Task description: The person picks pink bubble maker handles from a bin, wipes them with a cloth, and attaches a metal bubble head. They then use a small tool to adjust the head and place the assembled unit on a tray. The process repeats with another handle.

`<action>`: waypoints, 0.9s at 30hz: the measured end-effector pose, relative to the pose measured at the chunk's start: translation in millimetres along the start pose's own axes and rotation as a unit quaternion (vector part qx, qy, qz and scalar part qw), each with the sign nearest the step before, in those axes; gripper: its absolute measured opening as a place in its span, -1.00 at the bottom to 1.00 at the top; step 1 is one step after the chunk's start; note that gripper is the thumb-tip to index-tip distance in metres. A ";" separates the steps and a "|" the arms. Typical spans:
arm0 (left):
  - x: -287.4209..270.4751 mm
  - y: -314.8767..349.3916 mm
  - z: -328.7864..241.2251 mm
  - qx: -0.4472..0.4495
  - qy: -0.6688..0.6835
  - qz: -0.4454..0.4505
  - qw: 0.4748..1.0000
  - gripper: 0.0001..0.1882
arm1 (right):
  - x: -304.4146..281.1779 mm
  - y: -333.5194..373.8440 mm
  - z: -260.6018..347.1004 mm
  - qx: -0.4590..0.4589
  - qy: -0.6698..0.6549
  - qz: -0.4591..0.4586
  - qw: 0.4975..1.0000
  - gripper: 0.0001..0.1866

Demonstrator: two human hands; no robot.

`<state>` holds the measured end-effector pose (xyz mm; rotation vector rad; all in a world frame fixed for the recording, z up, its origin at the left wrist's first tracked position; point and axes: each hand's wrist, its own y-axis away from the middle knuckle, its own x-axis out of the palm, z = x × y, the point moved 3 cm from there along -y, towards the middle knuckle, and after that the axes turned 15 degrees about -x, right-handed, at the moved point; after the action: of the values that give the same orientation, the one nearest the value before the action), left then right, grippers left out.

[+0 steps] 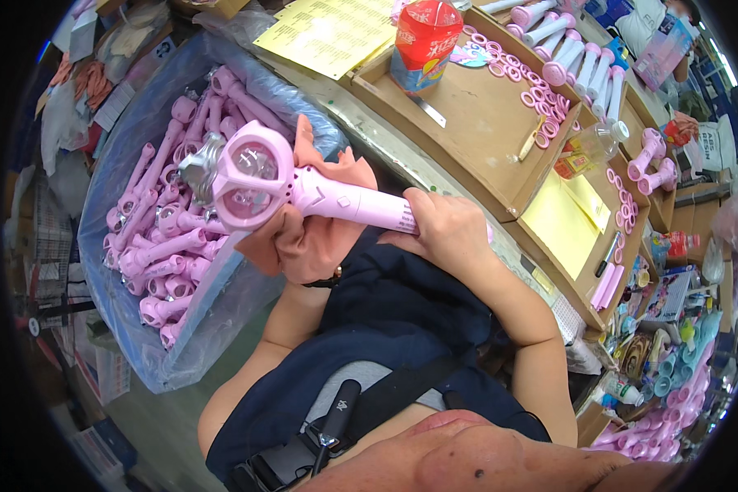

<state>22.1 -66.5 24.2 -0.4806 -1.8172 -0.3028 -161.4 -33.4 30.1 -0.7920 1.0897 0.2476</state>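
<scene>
A pink toy wand (340, 201) lies across the view in front of me, its round openwork head (254, 174) at the left with a clear part inside. My right hand (447, 234) is closed around the end of the handle. An orange cloth (299, 246) wraps the neck of the wand just below the head. My left forearm (293, 316) reaches up to this cloth; the hand is closed on it, with its fingers hidden in the folds. Beyond the wand head, a bin lined with blue plastic (152, 373) holds many similar pink wands (172, 221).
A cardboard tray (476, 156) on the bench at the right holds pink rings (541, 98), a red cup (425, 45) and a yellow-handled knife (531, 138). A plastic bottle (590, 149) stands at its edge. Yellow sheets (328, 33) and more pink wand parts (566, 57) lie farther back.
</scene>
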 end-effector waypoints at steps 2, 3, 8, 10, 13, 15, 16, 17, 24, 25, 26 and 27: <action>-0.9 -5.6 -3.9 -0.050 -0.014 -0.053 0.997 -0.10 | -0.1 12.4 -6.6 0.050 -0.026 0.050 0.997 -0.49; 1.3 -7.7 -7.6 -0.046 0.012 -0.047 0.998 -0.11 | -1.6 20.2 -10.5 0.089 -0.044 0.076 0.992 -0.51; 26.1 -16.4 -8.0 -0.050 -0.020 0.028 0.998 -0.31 | -9.7 65.5 3.3 0.214 -0.282 0.027 0.935 -0.59; 28.2 -25.8 2.3 -0.093 0.036 0.024 0.995 -0.28 | -17.8 84.1 7.8 0.262 -0.353 -0.054 0.897 -0.56; 10.0 -32.9 8.8 -0.132 0.030 -0.022 0.991 -0.09 | -57.6 111.3 -9.7 0.295 -0.426 -0.253 0.818 -0.52; -10.8 -33.7 2.7 -0.179 0.014 0.035 0.983 0.00 | -100.5 123.9 -48.6 0.288 -0.472 -0.378 0.743 -0.58; -29.8 -28.3 -6.0 -0.157 0.017 -0.031 0.987 -0.01 | -125.3 131.2 -73.0 0.296 -0.419 -0.432 0.742 -0.61; -46.2 -17.2 -16.9 -0.146 0.004 -0.052 0.988 -0.05 | -153.4 138.0 -103.4 0.313 -0.372 -0.445 0.752 -0.60; -105.8 32.3 -96.2 0.195 -0.423 -0.272 0.842 -0.43 | -211.1 196.8 -334.8 0.528 -0.281 -0.453 0.661 -0.73; -103.1 40.9 -104.7 0.219 -0.456 -0.325 0.799 -0.45 | -204.4 207.4 -357.4 0.517 -0.302 -0.458 0.658 -0.76; -98.6 47.2 -111.4 0.222 -0.429 -0.299 0.823 -0.47 | -198.1 217.2 -377.3 0.511 -0.313 -0.442 0.668 -0.77; -96.3 52.8 -118.6 0.186 -0.321 -0.252 0.894 -0.49 | -190.5 227.2 -394.7 0.509 -0.329 -0.437 0.665 -0.76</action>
<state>171.0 -88.4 -35.0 0.2112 -2.5740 -0.1396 -649.0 -105.6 2.8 -0.0636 -0.0452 -0.8187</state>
